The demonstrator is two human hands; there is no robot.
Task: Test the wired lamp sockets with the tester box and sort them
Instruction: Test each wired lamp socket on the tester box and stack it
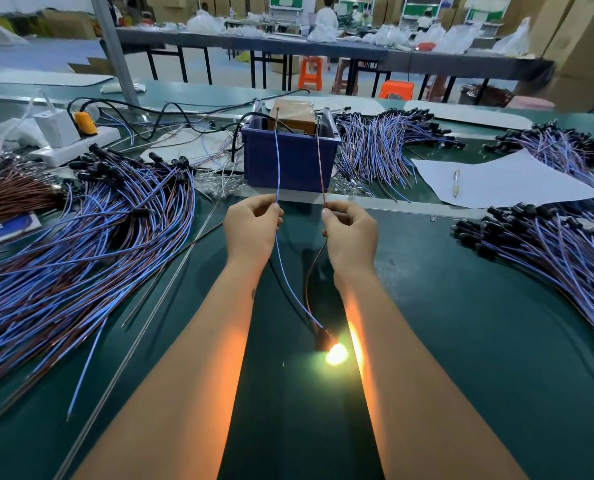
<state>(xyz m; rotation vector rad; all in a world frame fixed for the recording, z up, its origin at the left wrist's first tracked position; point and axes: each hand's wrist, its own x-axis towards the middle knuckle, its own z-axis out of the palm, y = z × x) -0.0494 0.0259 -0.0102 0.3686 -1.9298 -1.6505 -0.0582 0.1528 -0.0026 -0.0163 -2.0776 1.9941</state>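
Observation:
A blue tester box [290, 157] stands at the middle of the green table, with a brown block inside. My left hand [250, 226] pinches a blue wire [277, 161] whose end reaches up to the box top. My right hand [352, 233] pinches a brown wire [320, 164] that also runs up to the box. Both wires trail back between my forearms to a black lamp socket [325, 337] lying on the table. Its bulb [336, 353] glows bright yellow.
Big heaps of blue-and-brown wired sockets lie at the left [81, 244], behind the box [385, 143] and at the right [548, 244]. A white sheet with a pen [456, 183] is at the right. A power strip [74, 140] sits far left. Thin metal rods [171, 282] cross the table.

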